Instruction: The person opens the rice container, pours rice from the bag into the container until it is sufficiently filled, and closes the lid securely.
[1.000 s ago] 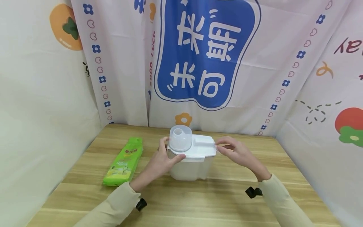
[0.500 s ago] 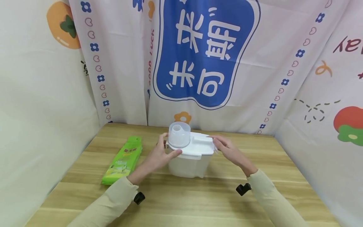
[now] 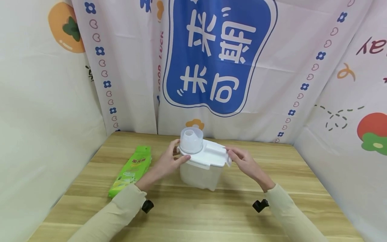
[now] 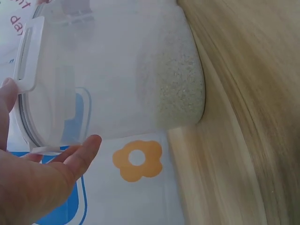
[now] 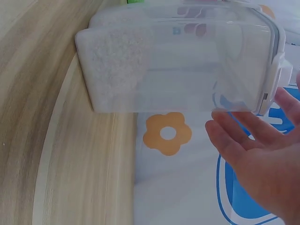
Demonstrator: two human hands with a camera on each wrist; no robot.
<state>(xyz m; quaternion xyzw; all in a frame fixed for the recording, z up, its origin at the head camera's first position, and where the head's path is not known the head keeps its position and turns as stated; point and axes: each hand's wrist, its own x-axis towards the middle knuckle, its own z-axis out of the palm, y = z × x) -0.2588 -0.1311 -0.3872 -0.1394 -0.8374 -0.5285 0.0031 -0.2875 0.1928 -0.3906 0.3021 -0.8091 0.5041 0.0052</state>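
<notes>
A translucent rice storage container (image 3: 199, 174) with a white lid (image 3: 207, 154) stands on the table, with pale grains (image 4: 178, 84) in its bottom. A clear measuring cup (image 3: 191, 140) sits over a round spout on the lid's left part. My left hand (image 3: 167, 163) grips the left end of the lid, thumb on the front rim and fingers round the far side. At the right end, my right hand (image 3: 246, 164) holds the white side latch (image 3: 228, 159), which sticks outward; its other fingers touch the container's wall in the right wrist view.
A green packet (image 3: 131, 171) lies left of the container, partly behind the left forearm. Printed cloth (image 3: 136, 67) hangs close behind the wooden table (image 3: 193, 215) and along both sides. A black wrist mount (image 3: 260, 205) shows below the right sleeve.
The container has turned slightly, its right end coming nearer to me. My right hand has shifted its fingers round the right latch, which now stands outward. The left hand keeps its hold.
</notes>
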